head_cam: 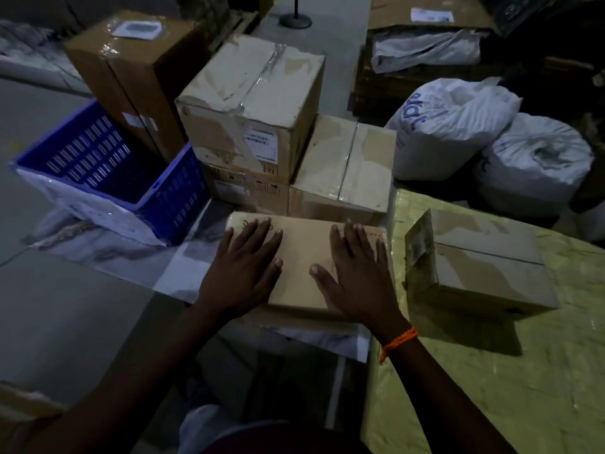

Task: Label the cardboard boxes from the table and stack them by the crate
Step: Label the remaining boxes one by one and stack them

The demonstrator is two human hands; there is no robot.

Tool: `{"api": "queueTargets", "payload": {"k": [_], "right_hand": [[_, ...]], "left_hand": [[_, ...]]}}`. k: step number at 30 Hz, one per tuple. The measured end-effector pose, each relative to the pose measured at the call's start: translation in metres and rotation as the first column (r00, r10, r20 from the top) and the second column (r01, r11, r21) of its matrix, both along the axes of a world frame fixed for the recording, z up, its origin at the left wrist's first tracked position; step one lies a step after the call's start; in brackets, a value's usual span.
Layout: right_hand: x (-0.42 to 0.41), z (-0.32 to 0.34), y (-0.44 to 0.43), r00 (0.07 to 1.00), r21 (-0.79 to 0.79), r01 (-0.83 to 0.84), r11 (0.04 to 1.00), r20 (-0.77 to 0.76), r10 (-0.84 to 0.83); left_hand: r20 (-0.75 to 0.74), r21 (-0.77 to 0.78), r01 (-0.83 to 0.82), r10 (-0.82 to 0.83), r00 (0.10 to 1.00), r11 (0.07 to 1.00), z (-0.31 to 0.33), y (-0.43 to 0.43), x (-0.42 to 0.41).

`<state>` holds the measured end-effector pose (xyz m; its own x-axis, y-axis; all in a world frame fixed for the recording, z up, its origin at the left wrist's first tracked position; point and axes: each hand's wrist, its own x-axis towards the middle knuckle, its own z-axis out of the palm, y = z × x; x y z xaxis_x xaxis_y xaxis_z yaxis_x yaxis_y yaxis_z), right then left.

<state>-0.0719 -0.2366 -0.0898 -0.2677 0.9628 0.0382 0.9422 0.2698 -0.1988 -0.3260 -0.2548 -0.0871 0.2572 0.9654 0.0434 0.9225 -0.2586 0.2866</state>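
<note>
Here, left hand [244,267] and right hand [357,273] rest flat, fingers spread, atop the flat cardboard box [302,247], one of perhaps six, near one blue crate [98,158].

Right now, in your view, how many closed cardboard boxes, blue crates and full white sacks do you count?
Closed cardboard boxes: 6 (tall box, taped box, box under it, box beside it, flat front box, box on the table; table)
Blue crate: 1
Full white sacks: 2 (printed sack, second sack)
Total: 9
</note>
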Motion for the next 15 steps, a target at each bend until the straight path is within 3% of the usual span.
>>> {"api": "queueTargets", "payload": {"k": [2,5,7,9,15], "right_hand": [[0.003,0.002,-0.001,0.96,0.031,0.212,0.977,-0.195,-0.202],[0.008,0.004,-0.002,0.763,-0.072,0.498,0.864,-0.438,-0.476],[0.008,0.005,0.005,0.708,-0.184,0.523,0.832,-0.449,-0.545],[0.01,0.009,0.012,0.649,-0.262,0.511,0.819,-0.507,-0.567],[0.016,0.024,-0.011,0.513,-0.238,0.407,0.882,-0.74,-0.436]], "left_hand": [[0.152,0.057,-0.205,0.194,0.969,0.977,0.001,0.0,0.002],[0.346,-0.05,-0.497,0.482,0.805,0.866,0.006,-0.003,0.007],[0.409,-0.163,-0.515,0.533,0.741,0.842,0.007,-0.003,0.006],[0.475,-0.182,-0.463,0.49,0.731,0.868,0.009,-0.004,-0.001],[0.666,-0.28,-0.505,0.544,0.51,0.816,0.016,-0.023,-0.014]]}}
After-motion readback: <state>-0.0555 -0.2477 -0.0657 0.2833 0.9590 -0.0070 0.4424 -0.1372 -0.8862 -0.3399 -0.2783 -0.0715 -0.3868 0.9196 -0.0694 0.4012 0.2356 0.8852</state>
